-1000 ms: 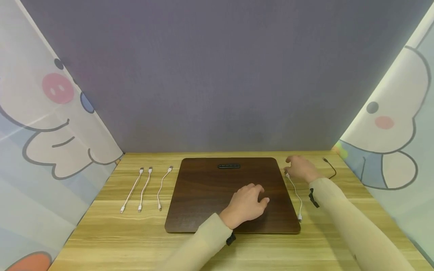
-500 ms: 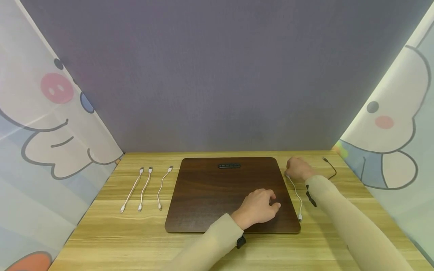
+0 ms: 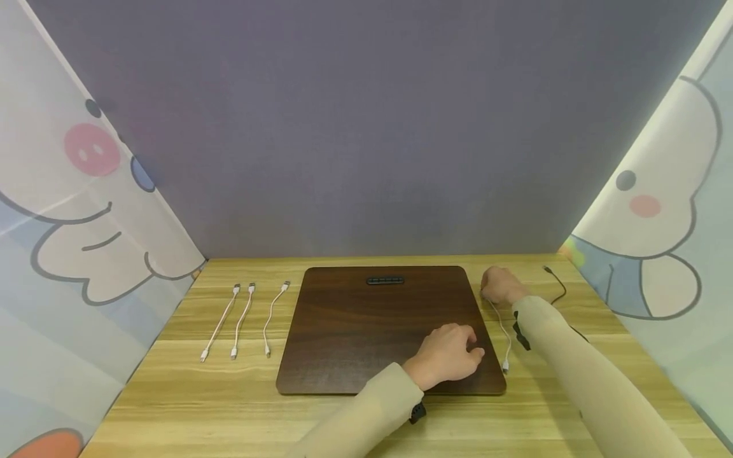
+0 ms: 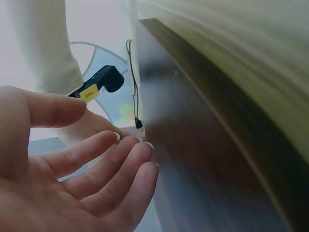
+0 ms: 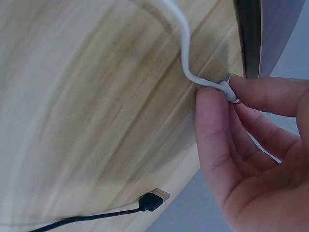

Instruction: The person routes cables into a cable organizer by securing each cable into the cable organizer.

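My right hand (image 3: 501, 285) pinches the far connector of a white USB cable (image 3: 506, 366) just past the board's right edge. In the right wrist view, thumb and fingertips close on the white plug (image 5: 230, 92), and its cord (image 5: 186, 48) curves away over the wood. My left hand (image 3: 451, 353) hovers low over the near right part of a dark brown board (image 3: 355, 337). Its fingers are loosely bent and hold nothing, as the left wrist view shows. A black USB cable (image 3: 558, 287) lies to the right of my right hand, partly hidden by the forearm.
Three white cables, a left one (image 3: 220, 323), a middle one (image 3: 243, 321) and a right one (image 3: 273, 318), lie lengthwise left of the board. A small black strip (image 3: 385, 280) sits at the board's far edge. A grey panel (image 3: 366, 140) stands behind the wooden table (image 3: 189, 407).
My right hand has closed its fingers on the white cable's far plug. My left hand has slid rightward over the board toward its right edge. The view has shifted slightly.
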The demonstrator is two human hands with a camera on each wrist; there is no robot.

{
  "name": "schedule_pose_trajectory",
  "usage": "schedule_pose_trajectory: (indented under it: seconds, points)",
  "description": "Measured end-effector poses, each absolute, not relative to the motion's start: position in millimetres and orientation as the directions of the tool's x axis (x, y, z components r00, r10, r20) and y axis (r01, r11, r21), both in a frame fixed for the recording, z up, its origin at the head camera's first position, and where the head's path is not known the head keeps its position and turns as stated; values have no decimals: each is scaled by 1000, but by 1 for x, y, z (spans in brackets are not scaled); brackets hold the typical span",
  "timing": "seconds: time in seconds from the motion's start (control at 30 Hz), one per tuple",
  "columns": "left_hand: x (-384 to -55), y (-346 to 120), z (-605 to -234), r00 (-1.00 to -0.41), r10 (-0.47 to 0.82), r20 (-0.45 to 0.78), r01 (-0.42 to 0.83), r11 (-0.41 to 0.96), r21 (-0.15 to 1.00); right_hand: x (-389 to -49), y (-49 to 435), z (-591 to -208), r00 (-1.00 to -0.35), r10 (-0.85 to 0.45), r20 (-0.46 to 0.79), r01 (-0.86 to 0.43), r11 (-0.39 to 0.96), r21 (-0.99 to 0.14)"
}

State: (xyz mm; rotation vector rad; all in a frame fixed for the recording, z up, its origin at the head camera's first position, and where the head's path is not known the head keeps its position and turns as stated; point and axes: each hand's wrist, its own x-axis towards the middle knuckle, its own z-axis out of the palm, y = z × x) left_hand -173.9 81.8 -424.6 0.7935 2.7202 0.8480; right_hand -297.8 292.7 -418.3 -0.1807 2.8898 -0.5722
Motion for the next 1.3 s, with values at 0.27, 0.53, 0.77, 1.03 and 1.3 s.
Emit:
schedule_pose_trajectory:
  seconds: [0.27,0.53,0.77,1.03,1.3]
  points:
    - [-173,105,-428,-838,545,-22,453,717,531,-293,298,-419,-969,-153,-194,-36,864,-502]
    - [-171,135,-429,-846,529,-61,431,748,505,-288,306,-412,-963,-128,-238,34,816,-577]
    - [-169,154,-436,-870,483,-99,408,818,407,-287,313,-407,-956,-112,-272,90,768,-633]
    - [-169,167,-439,-864,491,-113,454,856,248,-286,317,-406,-952,-103,-287,141,685,-715]
    - [-167,170,-437,-859,498,-121,454,849,272,-285,322,-406,-953,-94,-287,154,666,-730]
